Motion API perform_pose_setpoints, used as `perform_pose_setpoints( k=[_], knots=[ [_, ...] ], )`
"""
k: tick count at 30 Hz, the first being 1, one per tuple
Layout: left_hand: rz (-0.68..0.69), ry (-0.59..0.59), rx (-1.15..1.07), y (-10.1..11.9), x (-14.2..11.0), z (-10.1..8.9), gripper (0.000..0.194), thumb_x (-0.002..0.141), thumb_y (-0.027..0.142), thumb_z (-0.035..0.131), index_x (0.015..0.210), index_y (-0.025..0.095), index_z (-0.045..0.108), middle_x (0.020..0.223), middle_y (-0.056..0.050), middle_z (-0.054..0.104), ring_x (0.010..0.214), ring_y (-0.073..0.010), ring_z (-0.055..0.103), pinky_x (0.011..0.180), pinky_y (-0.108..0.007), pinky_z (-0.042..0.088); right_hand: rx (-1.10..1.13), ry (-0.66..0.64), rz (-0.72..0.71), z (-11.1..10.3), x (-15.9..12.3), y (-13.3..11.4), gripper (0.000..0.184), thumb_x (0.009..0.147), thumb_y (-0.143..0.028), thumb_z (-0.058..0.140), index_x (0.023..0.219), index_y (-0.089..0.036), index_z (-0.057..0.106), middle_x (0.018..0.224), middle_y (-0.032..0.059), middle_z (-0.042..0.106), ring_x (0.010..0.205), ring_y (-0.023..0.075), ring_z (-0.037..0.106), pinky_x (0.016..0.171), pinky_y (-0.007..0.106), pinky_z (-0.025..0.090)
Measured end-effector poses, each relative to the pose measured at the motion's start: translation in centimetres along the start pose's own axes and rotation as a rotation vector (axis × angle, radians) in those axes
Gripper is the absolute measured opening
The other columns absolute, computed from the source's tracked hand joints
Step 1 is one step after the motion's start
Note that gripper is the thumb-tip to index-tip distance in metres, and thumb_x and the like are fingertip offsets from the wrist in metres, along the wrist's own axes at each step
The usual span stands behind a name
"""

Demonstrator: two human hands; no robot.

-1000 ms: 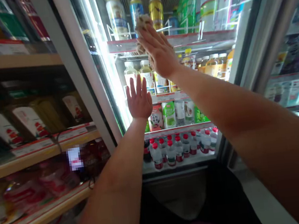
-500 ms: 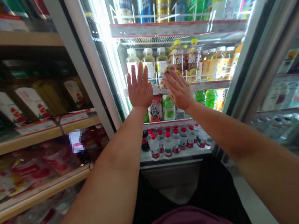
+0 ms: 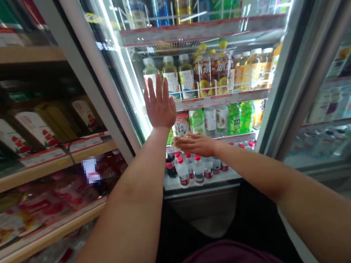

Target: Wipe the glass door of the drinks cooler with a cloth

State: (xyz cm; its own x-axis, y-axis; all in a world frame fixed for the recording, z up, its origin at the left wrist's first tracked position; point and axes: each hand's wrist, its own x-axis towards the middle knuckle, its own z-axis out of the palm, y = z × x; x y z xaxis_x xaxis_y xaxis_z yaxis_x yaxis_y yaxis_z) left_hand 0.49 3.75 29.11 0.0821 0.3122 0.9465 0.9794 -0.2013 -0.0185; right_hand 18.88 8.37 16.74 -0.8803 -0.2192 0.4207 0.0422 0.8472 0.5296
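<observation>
Through the glass door of a lit drinks cooler I see shelves of bottles. My left hand (image 3: 161,110) lies flat against the glass with its fingers spread, in front of the white-capped tea bottles (image 3: 170,76). Lower and to the right, my right hand (image 3: 200,144) presses a crumpled beige cloth (image 3: 178,141) to the glass. Its fingers are stretched out to the left over the cloth, which is mostly hidden under the palm. Behind that hand, small red-capped water bottles (image 3: 198,171) stand on the bottom shelf.
To the left, an open wooden shelf (image 3: 48,160) carries large juice bottles (image 3: 28,118) close to my left forearm. A metal door frame (image 3: 302,75) runs along the right side, with another cooler (image 3: 328,110) beyond it. My dark-clothed knees are just below the cooler's bottom edge.
My right hand has swept the cloth down and to the left, from the middle bottle shelf to just above the water bottles. My left hand stays flat on the glass.
</observation>
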Motion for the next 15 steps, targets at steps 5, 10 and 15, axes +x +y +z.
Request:
perform_pose_setpoints(
  k=[5, 10, 15],
  knots=[
    [-0.040, -0.027, -0.007, 0.4, 0.1, -0.4, 0.064, 0.099, 0.030, 0.037, 0.162, 0.016, 0.033, 0.171, -0.004, 0.021, 0.160, -0.0213, -0.003, 0.133, -0.048, -0.003, -0.071, 0.055, -0.023, -3.9, -0.5, 3.6, 0.051, 0.102, -0.011, 0.044, 0.151, -0.022, 0.050, 0.158, 0.0029, 0.047, 0.151, 0.0142, 0.037, 0.130, 0.042, 0.027],
    [-0.075, -0.058, -0.074, 0.6, 0.1, -0.5, 0.066, 0.099, 0.034, 0.040, 0.162, 0.020, 0.032, 0.171, 0.002, 0.018, 0.159, -0.0189, -0.007, 0.134, -0.044, -0.007, -0.069, 0.034, 0.258, -9.4, -0.4, 6.5, 0.052, 0.103, -0.018, 0.040, 0.151, -0.037, 0.048, 0.159, -0.0080, 0.046, 0.153, 0.0135, 0.034, 0.132, 0.047, 0.019],
    [-0.067, -0.059, -0.108, 0.2, 0.1, 0.0, 0.065, 0.101, 0.038, 0.036, 0.163, 0.021, 0.029, 0.172, 0.006, 0.015, 0.159, -0.0175, -0.010, 0.134, -0.043, -0.011, -0.135, 0.170, 0.522, -13.5, 2.5, 8.7, 0.051, 0.103, -0.029, 0.032, 0.152, -0.028, 0.047, 0.164, -0.0029, 0.037, 0.157, 0.0157, 0.022, 0.132, 0.051, 0.007]
  ],
)
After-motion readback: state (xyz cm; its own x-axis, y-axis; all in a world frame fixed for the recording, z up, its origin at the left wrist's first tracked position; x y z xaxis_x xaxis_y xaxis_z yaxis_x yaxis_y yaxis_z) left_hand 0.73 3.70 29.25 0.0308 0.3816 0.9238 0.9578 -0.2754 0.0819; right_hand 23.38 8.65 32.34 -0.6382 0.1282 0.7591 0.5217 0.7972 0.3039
